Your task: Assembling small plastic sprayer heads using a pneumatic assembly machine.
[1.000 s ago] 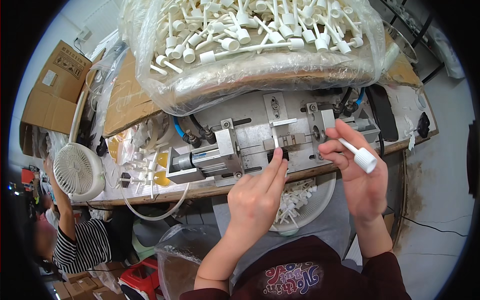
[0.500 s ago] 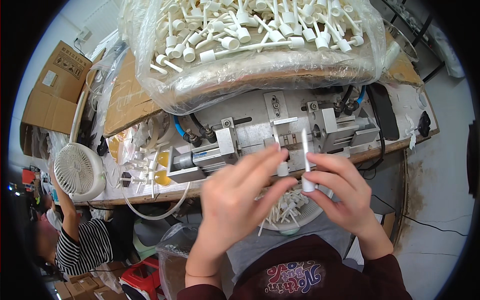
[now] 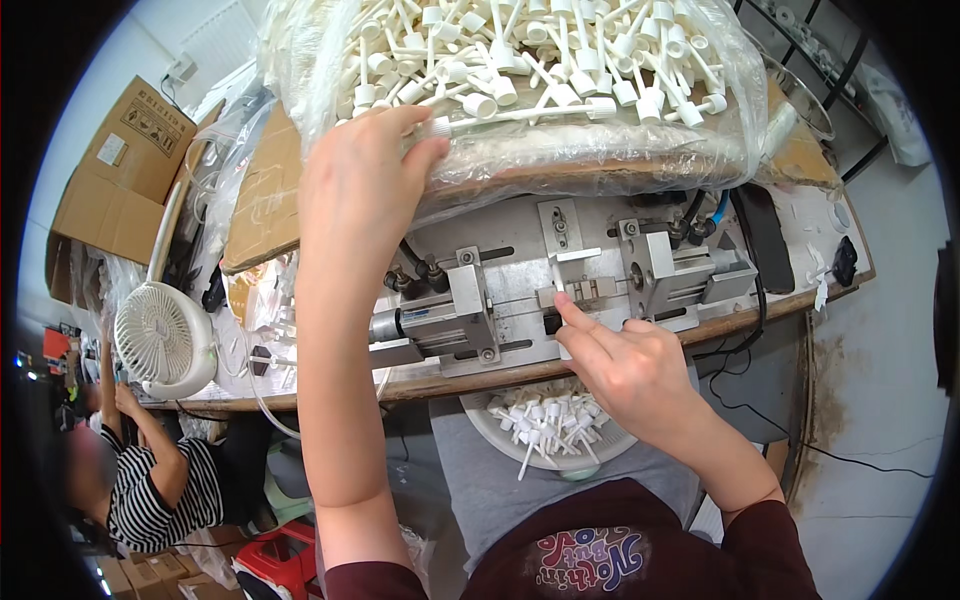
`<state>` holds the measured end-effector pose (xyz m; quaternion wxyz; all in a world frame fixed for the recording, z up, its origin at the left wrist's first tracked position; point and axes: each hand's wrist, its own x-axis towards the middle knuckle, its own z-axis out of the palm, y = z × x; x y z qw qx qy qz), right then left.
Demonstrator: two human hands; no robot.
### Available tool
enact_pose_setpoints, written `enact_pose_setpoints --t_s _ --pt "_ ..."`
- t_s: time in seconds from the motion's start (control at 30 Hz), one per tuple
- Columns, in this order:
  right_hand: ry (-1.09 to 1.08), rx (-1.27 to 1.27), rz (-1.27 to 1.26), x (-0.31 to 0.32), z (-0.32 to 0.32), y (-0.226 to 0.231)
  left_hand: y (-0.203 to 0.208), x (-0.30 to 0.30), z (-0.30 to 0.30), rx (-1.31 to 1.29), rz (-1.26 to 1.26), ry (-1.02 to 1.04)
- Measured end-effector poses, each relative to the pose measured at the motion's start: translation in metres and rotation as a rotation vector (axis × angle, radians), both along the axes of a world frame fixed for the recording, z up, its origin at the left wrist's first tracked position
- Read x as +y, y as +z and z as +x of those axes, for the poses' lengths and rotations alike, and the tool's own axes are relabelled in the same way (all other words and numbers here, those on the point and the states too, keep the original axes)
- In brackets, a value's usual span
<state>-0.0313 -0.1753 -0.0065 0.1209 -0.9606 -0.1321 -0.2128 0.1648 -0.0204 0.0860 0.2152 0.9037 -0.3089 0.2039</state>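
Left hand [image 3: 365, 170]: raised to the far side of the bench [image 3: 700, 330], fingers pinched on one white plastic stem-and-cap part [image 3: 520, 115] at the near edge of the clear plastic bag of white parts [image 3: 560, 150].

Right hand [image 3: 630, 365]: loosely curled, holds nothing, forefinger tip pressed on the grey metal press fixture [image 3: 590, 290] at the bench's near edge.

White round bowl of parts [image 3: 545, 430]: below the near edge, on the lap.

Small white fan [image 3: 160, 335]: at the left end.

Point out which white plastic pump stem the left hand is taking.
The long white plastic pump stem lying crosswise at the clear bag's near edge: the left hand pinches its cap end, while the others lie untouched.
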Motion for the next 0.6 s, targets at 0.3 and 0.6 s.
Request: enact_pose_setpoints --t_s 0.3,0.6 --pt "0.042 0.045 0.026 0.001 0.0 0.015 0.001 -0.003 -0.002 0.03 -0.24 -0.174" --pt "-0.062 -0.466 0.021 -0.049 0.07 0.081 -0.004 0.036 -0.092 0.29 -0.589 -0.349"
